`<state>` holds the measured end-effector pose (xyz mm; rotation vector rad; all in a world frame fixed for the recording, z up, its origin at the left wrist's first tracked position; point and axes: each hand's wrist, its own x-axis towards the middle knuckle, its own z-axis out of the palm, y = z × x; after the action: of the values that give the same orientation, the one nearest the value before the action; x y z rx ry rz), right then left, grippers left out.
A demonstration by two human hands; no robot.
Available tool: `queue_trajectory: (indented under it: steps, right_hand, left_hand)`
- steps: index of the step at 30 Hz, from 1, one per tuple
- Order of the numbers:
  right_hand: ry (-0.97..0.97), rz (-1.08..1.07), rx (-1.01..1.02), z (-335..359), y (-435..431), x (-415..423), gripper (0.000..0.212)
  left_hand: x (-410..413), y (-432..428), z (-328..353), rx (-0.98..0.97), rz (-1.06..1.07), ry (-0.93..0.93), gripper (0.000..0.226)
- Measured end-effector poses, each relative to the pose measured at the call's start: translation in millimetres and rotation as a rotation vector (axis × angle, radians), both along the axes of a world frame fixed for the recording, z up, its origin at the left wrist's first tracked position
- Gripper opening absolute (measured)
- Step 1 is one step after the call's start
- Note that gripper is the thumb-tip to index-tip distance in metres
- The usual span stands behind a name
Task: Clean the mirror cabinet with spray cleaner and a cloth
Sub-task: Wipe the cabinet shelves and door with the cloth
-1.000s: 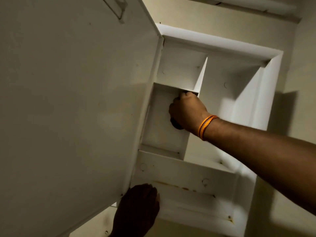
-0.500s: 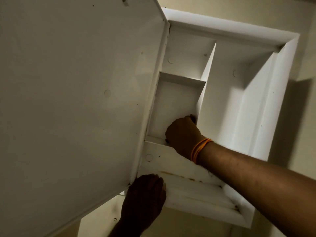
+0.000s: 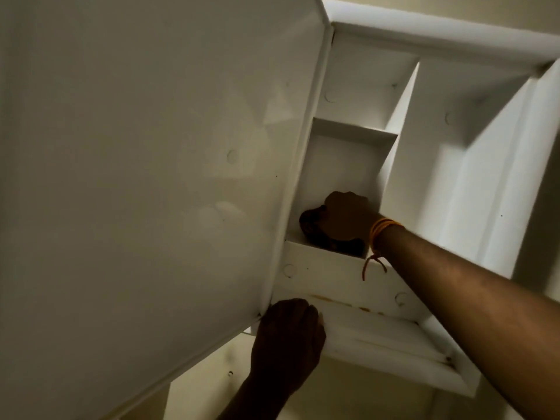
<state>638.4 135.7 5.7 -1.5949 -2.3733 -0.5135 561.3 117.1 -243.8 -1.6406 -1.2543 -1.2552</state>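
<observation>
The white mirror cabinet hangs on the wall above me, seen from below, with its door swung open to the left. My right hand, with an orange thread at the wrist, is inside the small left compartment and grips a dark cloth down on that compartment's floor. My left hand holds the cabinet's bottom edge by the lower corner of the door. No spray bottle is in view.
A tall compartment takes up the cabinet's right side, and a low shelf with rusty stains runs along the bottom. The beige wall shows below the cabinet.
My right hand has moved the cloth from the top of the small compartment down to its floor and then leftward. The view has shifted closer; my left hand stays at the bottom edge.
</observation>
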Motion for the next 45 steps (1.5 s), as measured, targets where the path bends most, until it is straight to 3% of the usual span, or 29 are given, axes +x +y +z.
queue_trajectory:
  steps: [3,5,8,10,11,14,15,23,26,31,35,38,42,45]
  right_hand:
    - [0.490,0.167,-0.106,-7.5,6.2,-4.9,0.016]
    - [0.930,0.251,-0.139,-15.9,13.7,-11.1,0.014]
    - [1.605,0.559,-0.313,-20.1,19.2,-19.2,0.033]
    - [1.782,0.691,-0.347,-17.0,24.1,-27.5,0.038]
    - [1.701,0.651,-0.252,-15.4,23.2,-32.8,0.035]
    - [1.159,0.395,0.187,-21.2,23.8,-43.0,0.021]
    - [1.059,0.368,0.241,-26.2,26.4,-42.9,0.018]
    - [0.570,0.337,0.208,-42.7,40.9,-24.5,0.012]
    - [0.429,0.405,0.223,-40.0,36.4,-17.5,0.020]
    - [-0.019,0.382,0.311,-29.9,21.0,-11.3,0.037]
    - [-0.140,0.319,0.331,-24.4,12.0,-12.2,0.038]
    - [-0.234,0.247,0.290,-19.1,0.9,-8.4,0.023]
    - [-0.530,0.064,0.237,10.5,-19.4,-3.1,0.016]
    - [-0.472,0.062,0.313,43.1,-27.4,-3.8,0.015]
  left_hand:
    - [-2.4,-0.5,2.7,-0.022,-0.007,0.001,0.029]
    - [-5.2,-1.9,4.3,-0.009,-0.003,0.026,0.032]
    - [-6.8,-2.3,4.6,0.000,-0.006,0.025,0.037]
    - [-6.1,0.3,2.9,-0.002,-0.010,0.038,0.032]
    - [-6.0,1.2,1.5,-0.007,-0.014,0.044,0.029]
    - [-7.2,4.5,-1.0,-0.003,-0.014,0.036,0.028]
    - [-6.2,5.2,-2.0,-0.006,-0.006,0.028,0.030]
    - [4.6,5.3,2.3,0.000,0.036,-0.014,0.032]
    - [2.0,6.2,2.4,0.008,0.013,0.002,0.032]
    - [-2.0,6.2,1.7,0.030,0.026,0.047,0.031]
    - [-1.6,3.8,3.1,0.022,0.022,0.039,0.033]
    - [-3.1,2.6,3.5,0.014,0.004,0.035,0.032]
    - [-1.8,3.8,3.1,0.013,0.000,0.021,0.026]
    - [0.3,5.9,1.4,0.010,-0.012,0.001,0.025]
